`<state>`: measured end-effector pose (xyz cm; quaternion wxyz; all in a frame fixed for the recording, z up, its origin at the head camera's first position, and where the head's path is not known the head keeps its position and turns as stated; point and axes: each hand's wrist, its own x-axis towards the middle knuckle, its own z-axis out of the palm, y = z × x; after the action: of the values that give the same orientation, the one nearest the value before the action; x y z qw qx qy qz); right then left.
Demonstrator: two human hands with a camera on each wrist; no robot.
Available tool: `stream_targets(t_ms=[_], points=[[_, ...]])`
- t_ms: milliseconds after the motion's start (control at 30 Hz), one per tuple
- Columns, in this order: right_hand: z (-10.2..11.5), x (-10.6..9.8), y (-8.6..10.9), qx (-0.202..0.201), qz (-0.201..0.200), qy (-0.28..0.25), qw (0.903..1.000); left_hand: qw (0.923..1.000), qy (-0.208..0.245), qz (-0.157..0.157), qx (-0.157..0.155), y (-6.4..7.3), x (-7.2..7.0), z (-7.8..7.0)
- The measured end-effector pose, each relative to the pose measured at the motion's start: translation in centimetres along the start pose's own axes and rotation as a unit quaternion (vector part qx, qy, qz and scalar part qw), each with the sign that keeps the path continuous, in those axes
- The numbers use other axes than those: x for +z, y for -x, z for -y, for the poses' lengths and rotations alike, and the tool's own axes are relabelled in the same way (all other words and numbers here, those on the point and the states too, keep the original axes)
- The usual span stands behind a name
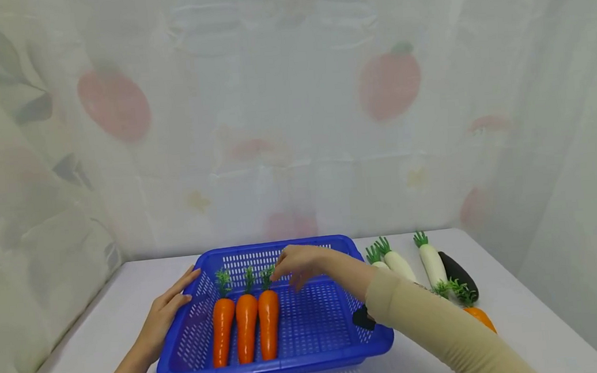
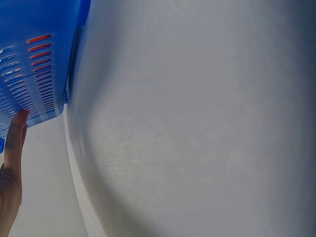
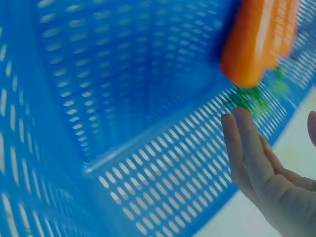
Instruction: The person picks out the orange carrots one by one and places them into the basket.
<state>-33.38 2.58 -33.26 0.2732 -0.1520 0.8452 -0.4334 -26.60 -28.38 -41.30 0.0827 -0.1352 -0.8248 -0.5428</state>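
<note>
A blue plastic basket with slotted walls stands on the table. Three orange carrots lie side by side in its left half, green tops toward the far wall. My left hand rests against the basket's left side, fingers extended along the rim. In the left wrist view, a straight finger touches the slotted outer wall. Over the basket's far part is my right hand, close by the leafy top of the rightmost carrot. The right wrist view shows its fingers loosely extended and holding nothing, near the green leaves.
Right of the basket lie several white radishes with green tops, a dark eggplant and an orange vegetable, partly hidden by the right sleeve. A patterned curtain hangs behind the white table.
</note>
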Motion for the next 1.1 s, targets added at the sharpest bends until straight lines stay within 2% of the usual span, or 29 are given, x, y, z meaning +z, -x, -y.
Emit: stream_targets(t_ms=[333, 567, 800, 1000, 1100], points=[[1.9, -5.1, 1.9, -0.053, 0.001, -0.035, 0.9980, 1.0000, 0.005, 0.005, 0.002, -0.2, 0.0, 0.1], [1.9, -9.0, 4.4, -0.077, -0.028, -0.043, 0.9957, 0.9999, 0.008, 0.007, 0.005, -0.4, 0.1, 0.2], [-0.1, -12.5, 7.1, -0.094, -0.048, -0.033, 0.9938, 0.9999, 0.004, 0.010, -0.004, -0.5, 0.1, 0.2], [-3.3, -14.8, 10.0, -0.088, -0.059, -0.029, 0.9939, 0.9997, 0.003, 0.014, -0.019, -0.6, 0.3, 0.1], [-4.9, -15.8, 11.4, -0.088, -0.055, -0.018, 0.9945, 0.9998, 0.005, 0.012, -0.013, -0.6, 0.1, 0.1]])
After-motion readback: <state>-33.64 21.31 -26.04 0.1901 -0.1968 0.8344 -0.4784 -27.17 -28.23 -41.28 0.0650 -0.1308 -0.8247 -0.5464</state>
